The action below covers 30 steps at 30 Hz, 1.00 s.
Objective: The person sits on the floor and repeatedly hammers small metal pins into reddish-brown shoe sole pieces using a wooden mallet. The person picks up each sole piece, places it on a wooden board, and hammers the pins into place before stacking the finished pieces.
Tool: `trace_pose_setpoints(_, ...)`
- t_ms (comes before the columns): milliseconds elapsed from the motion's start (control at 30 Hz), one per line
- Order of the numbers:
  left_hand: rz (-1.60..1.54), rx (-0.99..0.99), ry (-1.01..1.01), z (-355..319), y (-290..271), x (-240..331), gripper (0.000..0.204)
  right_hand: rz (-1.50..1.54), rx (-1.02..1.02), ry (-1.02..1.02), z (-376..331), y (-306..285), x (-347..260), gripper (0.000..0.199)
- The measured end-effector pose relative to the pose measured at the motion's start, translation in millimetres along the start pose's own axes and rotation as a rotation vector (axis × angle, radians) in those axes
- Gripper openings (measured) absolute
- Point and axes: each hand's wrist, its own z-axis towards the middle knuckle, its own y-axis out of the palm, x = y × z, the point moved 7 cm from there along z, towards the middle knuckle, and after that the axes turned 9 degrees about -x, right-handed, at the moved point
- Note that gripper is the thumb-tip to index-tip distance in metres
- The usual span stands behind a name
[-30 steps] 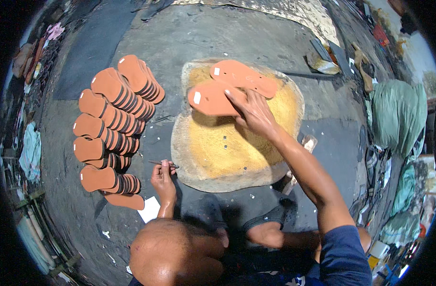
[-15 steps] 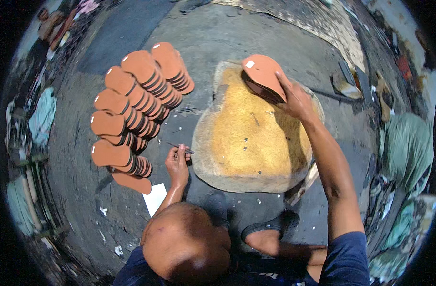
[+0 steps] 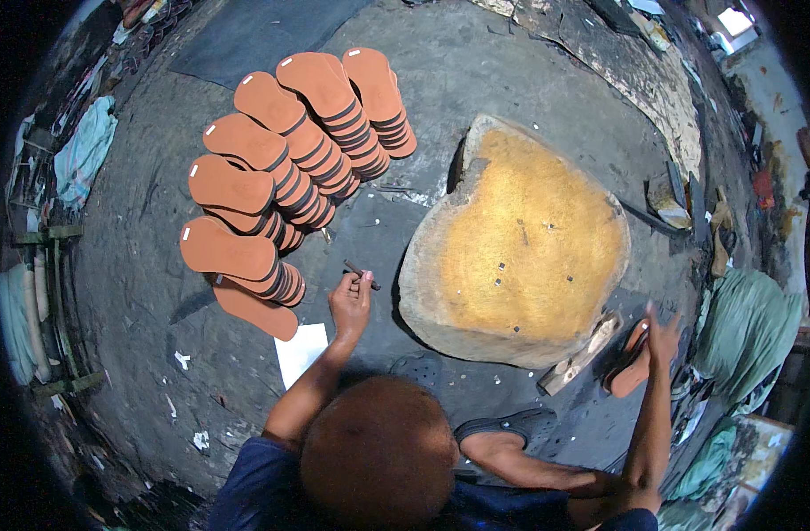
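Observation:
My left hand (image 3: 350, 305) is closed on a short dark rod-shaped tool (image 3: 352, 266), held over the floor left of a broad, low block (image 3: 547, 203) with a worn yellow top. At the far right, beside that block, my right hand (image 3: 663, 338) has its fingers stretched out, slightly blurred, over a small pile of orange-brown shoe soles (image 3: 631, 377) on the floor. Part of this pile is hidden under the hand. To the left, several overlapping rows of matching soles (image 3: 232, 248) with dark edges and small white labels fan out across the floor.
A white sheet of paper (image 3: 300, 352) lies below the nearest sole row. A wooden bar (image 3: 582, 356) leans along the block's lower right side. Small dark chips (image 3: 501, 266) dot the block's top. Green cloth (image 3: 746, 327) is heaped at the right edge; my dark clog (image 3: 529, 427) is in front.
My right hand has moved from above the block's far edge down to the floor at right, and the sole pile it held now lies there. The left hand keeps its tool. The view has shifted.

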Motion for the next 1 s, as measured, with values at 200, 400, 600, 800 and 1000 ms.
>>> trace_pose_setpoints(200, 0.074, 0.038, 0.014, -2, -17, -5, 0.021, 0.602, -0.646, -0.701, -115, 9, -477, 0.116)
trace_pose_setpoints(400, 0.143, 0.030, -0.027, -1, -6, -3, 0.020, 0.737, -1.292, -0.726, -140, 172, -689, 0.116)
trace_pose_setpoints(600, 0.301, 0.065, 0.034, -8, -7, -10, 0.017, 0.723, -1.532, -0.796, -139, 203, -718, 0.099)
trace_pose_setpoints(800, 0.460, 0.085, 0.149, -10, -3, 7, 0.016, 0.764, -1.207, -0.622, -126, 205, -710, 0.100)
trace_pose_setpoints(1000, 0.141, 0.082, 0.027, -11, -15, -4, 0.023, 1.361, -1.450, -0.604, -174, 108, -627, 0.078)
